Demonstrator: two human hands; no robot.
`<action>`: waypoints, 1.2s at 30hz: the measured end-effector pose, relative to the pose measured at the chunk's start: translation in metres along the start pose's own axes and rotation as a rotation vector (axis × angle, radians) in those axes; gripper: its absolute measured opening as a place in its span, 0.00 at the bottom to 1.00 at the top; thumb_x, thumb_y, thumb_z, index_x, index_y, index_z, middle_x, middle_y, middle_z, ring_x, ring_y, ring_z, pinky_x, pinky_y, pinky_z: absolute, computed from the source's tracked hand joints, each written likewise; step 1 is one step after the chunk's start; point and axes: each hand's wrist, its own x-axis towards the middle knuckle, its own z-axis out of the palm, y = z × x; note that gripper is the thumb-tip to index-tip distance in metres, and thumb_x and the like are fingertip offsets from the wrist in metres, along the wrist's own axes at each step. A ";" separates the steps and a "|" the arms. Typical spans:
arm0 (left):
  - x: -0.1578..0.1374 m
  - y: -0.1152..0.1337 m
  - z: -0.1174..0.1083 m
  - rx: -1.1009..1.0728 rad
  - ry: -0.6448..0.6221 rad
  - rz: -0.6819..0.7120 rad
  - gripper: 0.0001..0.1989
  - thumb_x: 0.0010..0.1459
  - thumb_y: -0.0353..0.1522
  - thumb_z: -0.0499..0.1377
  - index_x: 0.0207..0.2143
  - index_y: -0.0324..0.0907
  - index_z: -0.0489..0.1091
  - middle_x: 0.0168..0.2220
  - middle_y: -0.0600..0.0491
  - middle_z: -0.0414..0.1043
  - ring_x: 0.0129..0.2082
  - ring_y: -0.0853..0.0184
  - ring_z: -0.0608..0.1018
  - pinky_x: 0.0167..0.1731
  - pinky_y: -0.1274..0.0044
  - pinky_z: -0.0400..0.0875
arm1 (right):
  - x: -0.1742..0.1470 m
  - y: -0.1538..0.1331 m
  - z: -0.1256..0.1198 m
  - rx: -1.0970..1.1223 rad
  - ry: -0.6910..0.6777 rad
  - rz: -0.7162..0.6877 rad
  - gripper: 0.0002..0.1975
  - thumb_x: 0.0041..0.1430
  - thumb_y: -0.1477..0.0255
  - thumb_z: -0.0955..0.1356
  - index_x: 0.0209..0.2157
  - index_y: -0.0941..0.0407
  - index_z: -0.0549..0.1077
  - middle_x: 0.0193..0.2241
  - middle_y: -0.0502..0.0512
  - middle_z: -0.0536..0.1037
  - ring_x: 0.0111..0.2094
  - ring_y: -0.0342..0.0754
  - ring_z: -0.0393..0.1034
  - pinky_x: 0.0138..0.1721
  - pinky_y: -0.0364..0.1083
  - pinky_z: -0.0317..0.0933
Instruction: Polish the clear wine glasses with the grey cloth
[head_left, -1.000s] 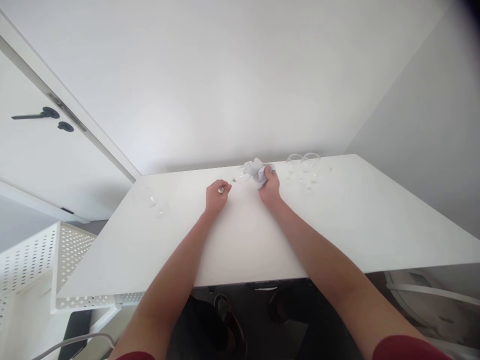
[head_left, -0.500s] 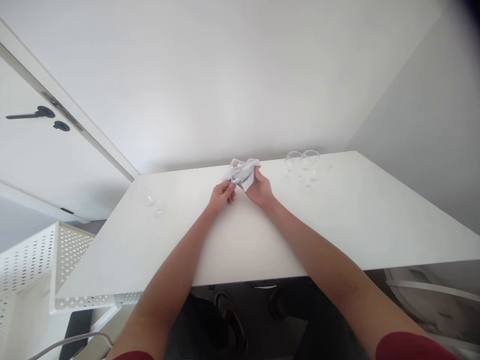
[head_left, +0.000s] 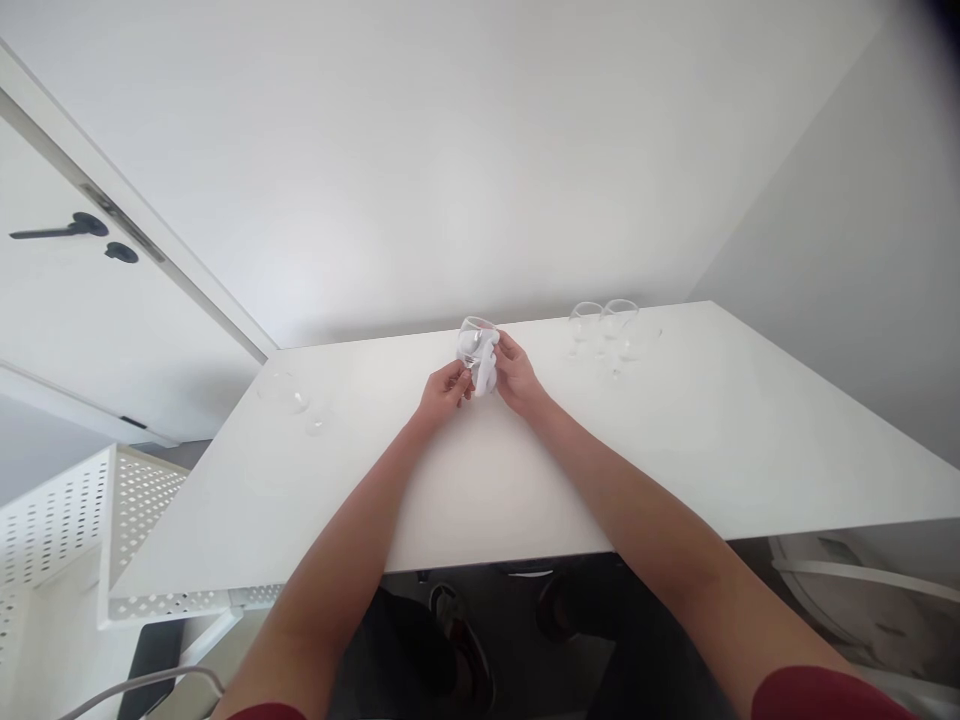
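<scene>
A clear stemmed glass (head_left: 475, 334) is held upright above the white table (head_left: 675, 440), near its far edge. My left hand (head_left: 444, 388) grips it low, at the stem. My right hand (head_left: 514, 372) presses a pale grey cloth (head_left: 486, 362) against the side of the bowl. The cloth hides the lower part of the glass.
Three clear glasses (head_left: 609, 324) stand together at the far right of the table. One more glass (head_left: 289, 396) lies on its side at the left. A white perforated shelf (head_left: 67, 510) stands left of the table, below a door with a black handle (head_left: 64, 228).
The hands came together: the left hand took hold of the glass stem, the glass was lifted upright, and the cloth moved left and bunched against the bowl.
</scene>
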 end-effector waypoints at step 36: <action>-0.003 0.001 -0.002 0.683 0.091 0.096 0.11 0.62 0.34 0.56 0.26 0.43 0.62 0.26 0.54 0.68 0.25 0.68 0.64 0.28 0.74 0.55 | -0.004 -0.002 0.010 -0.447 0.464 -0.275 0.20 0.50 0.62 0.78 0.43 0.53 0.76 0.42 0.53 0.80 0.42 0.49 0.73 0.47 0.49 0.67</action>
